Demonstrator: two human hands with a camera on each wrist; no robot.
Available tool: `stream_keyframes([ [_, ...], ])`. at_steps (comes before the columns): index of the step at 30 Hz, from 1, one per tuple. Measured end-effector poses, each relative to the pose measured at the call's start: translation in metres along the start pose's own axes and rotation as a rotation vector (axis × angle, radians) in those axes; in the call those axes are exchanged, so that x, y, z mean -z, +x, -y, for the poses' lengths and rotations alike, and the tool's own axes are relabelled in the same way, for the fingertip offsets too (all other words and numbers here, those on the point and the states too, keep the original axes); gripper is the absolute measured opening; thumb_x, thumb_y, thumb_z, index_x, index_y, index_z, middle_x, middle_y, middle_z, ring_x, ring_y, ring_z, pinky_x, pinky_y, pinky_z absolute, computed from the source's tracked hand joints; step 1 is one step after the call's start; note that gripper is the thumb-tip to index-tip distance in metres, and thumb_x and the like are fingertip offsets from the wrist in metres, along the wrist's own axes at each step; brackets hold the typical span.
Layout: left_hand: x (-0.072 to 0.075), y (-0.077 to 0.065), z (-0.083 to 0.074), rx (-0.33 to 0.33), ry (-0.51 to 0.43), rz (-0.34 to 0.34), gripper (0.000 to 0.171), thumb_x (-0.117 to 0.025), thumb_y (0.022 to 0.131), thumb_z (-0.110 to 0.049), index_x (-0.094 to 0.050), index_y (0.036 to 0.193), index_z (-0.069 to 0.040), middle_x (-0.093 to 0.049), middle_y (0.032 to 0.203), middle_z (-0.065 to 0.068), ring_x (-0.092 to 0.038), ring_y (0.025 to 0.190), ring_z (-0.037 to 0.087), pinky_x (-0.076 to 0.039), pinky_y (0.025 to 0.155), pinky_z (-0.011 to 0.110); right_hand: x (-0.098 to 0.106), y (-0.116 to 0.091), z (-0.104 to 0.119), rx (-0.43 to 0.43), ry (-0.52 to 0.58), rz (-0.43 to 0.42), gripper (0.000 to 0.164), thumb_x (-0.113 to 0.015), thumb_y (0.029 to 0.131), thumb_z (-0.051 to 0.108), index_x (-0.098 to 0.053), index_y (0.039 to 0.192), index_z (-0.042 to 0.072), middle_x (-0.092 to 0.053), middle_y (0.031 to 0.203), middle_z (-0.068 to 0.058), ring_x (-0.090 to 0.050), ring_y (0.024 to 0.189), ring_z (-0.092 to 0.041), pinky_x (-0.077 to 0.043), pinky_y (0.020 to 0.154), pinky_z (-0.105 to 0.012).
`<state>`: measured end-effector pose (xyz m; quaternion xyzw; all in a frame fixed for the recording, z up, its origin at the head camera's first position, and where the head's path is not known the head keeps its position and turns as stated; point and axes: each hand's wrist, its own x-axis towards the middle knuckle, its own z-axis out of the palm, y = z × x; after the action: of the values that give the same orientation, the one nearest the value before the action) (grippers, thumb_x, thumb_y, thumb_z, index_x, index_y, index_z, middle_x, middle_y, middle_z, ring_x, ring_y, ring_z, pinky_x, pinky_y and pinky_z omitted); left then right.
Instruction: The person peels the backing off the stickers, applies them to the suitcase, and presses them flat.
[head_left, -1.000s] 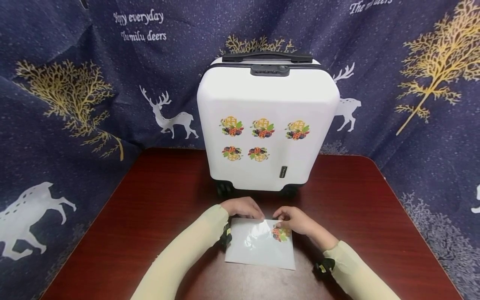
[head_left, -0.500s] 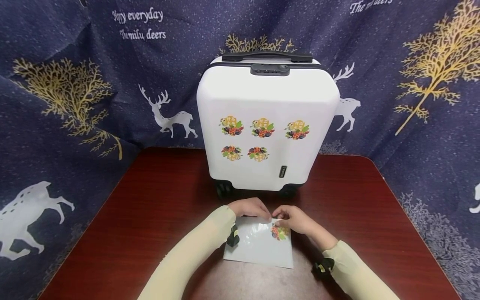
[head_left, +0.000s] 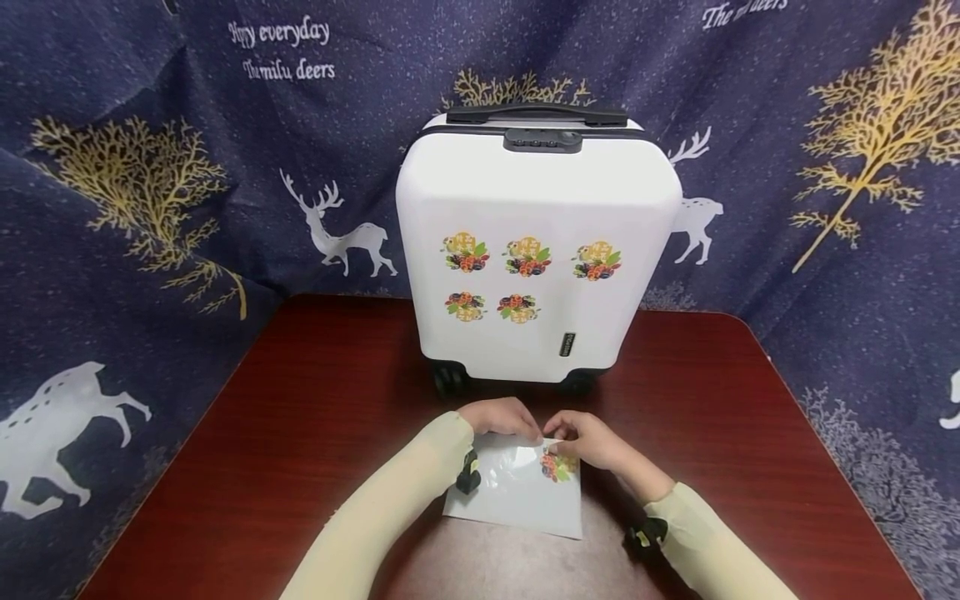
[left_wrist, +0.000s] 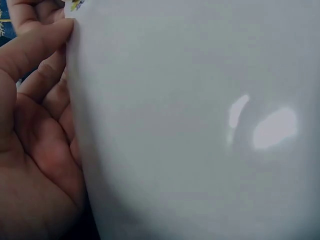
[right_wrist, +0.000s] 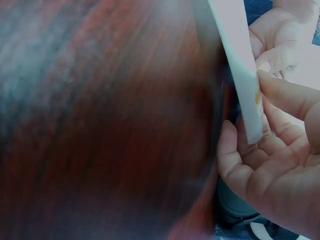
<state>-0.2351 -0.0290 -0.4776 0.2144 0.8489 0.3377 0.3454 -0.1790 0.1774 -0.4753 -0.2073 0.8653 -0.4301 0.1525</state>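
A glossy white sticker sheet (head_left: 517, 496) is held by both hands, low in front of the suitcase. One fruit sticker (head_left: 555, 468), printed in red, green and yellow, shows near its upper right corner. My left hand (head_left: 501, 417) pinches the far edge, thumb on the front face and fingers behind, as the left wrist view shows. Close beside it my right hand (head_left: 592, 440) grips the same edge at the right corner, its thumb next to the sticker. In the right wrist view the sheet (right_wrist: 242, 60) appears nearly edge-on, and the fingers curl behind it.
Behind the hands a white suitcase (head_left: 532, 187) stands upright on a dark red table (head_left: 330, 417). Several fruit stickers (head_left: 527, 257) form two rows on its front, with a small black label (head_left: 567, 344) lower right. A blue patterned cloth (head_left: 360, 100) hangs behind.
My left hand has slid right along the sheet's far edge, closer to my right hand. The sheet has shifted slightly left; my right hand stays nearly in place.
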Motion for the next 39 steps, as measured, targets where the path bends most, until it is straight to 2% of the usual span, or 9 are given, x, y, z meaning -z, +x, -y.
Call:
stream_keyframes([
  [6, 0.0002, 0.0027, 0.0011, 0.013, 0.006, 0.020, 0.029, -0.070, 0.092, -0.025, -0.079, 0.114, -0.007, -0.076, 0.121, 0.007, -0.060, 0.093, 0.007, -0.046, 0.084, 0.020, 0.0021, -0.0010, -0.0001, 0.068, -0.026, -0.017, 0.008, -0.071, 0.090, 0.002, -0.071, 0.098, 0.000, -0.070, 0.087, -0.011, -0.055, 0.080, -0.004, -0.048, 0.070, -0.020],
  [13, 0.0002, 0.0045, 0.0011, 0.019, 0.012, 0.038, 0.030, -0.068, 0.094, -0.024, -0.077, 0.117, -0.007, -0.073, 0.128, 0.008, -0.061, 0.107, 0.011, -0.046, 0.095, 0.024, 0.0019, -0.0016, 0.0002, 0.102, -0.116, -0.020, 0.010, -0.072, 0.089, 0.001, -0.074, 0.099, 0.002, -0.072, 0.086, -0.008, -0.054, 0.077, 0.000, -0.047, 0.068, -0.019],
  [18, -0.0005, 0.0066, 0.0026, 0.007, 0.023, 0.037, 0.030, -0.067, 0.094, -0.023, -0.076, 0.119, -0.007, -0.072, 0.131, 0.008, -0.061, 0.112, 0.013, -0.046, 0.097, 0.024, 0.0015, -0.0014, 0.0000, 0.123, -0.176, -0.038, 0.009, -0.071, 0.091, 0.002, -0.076, 0.098, 0.003, -0.076, 0.091, -0.008, -0.060, 0.083, -0.002, -0.051, 0.073, -0.021],
  [22, -0.0001, 0.0065, 0.0026, 0.008, 0.023, 0.035, 0.032, -0.068, 0.093, -0.022, -0.076, 0.120, -0.007, -0.071, 0.131, 0.008, -0.060, 0.108, 0.012, -0.047, 0.095, 0.025, -0.0002, -0.0004, 0.0004, 0.160, -0.252, -0.065, 0.010, -0.071, 0.090, 0.001, -0.078, 0.096, 0.004, -0.078, 0.094, -0.008, -0.065, 0.088, -0.009, -0.053, 0.076, -0.023],
  [28, -0.0018, 0.0072, 0.0022, 0.009, 0.019, 0.011, 0.031, -0.069, 0.090, -0.021, -0.077, 0.116, -0.006, -0.073, 0.129, 0.008, -0.062, 0.110, 0.013, -0.047, 0.099, 0.026, -0.0026, 0.0009, 0.0032, 0.213, -0.357, -0.097, 0.011, -0.073, 0.086, -0.003, -0.079, 0.091, 0.006, -0.077, 0.088, -0.006, -0.066, 0.083, -0.009, -0.054, 0.074, -0.024],
  [39, -0.0035, 0.0079, 0.0050, 0.011, 0.036, -0.012, 0.030, -0.070, 0.092, -0.026, -0.078, 0.115, -0.009, -0.073, 0.129, 0.007, -0.064, 0.119, 0.018, -0.048, 0.100, 0.026, -0.0037, 0.0001, 0.0054, 0.177, -0.396, -0.097, 0.008, -0.075, 0.088, 0.002, -0.076, 0.086, 0.010, -0.075, 0.085, -0.003, -0.062, 0.080, -0.006, -0.054, 0.073, -0.024],
])
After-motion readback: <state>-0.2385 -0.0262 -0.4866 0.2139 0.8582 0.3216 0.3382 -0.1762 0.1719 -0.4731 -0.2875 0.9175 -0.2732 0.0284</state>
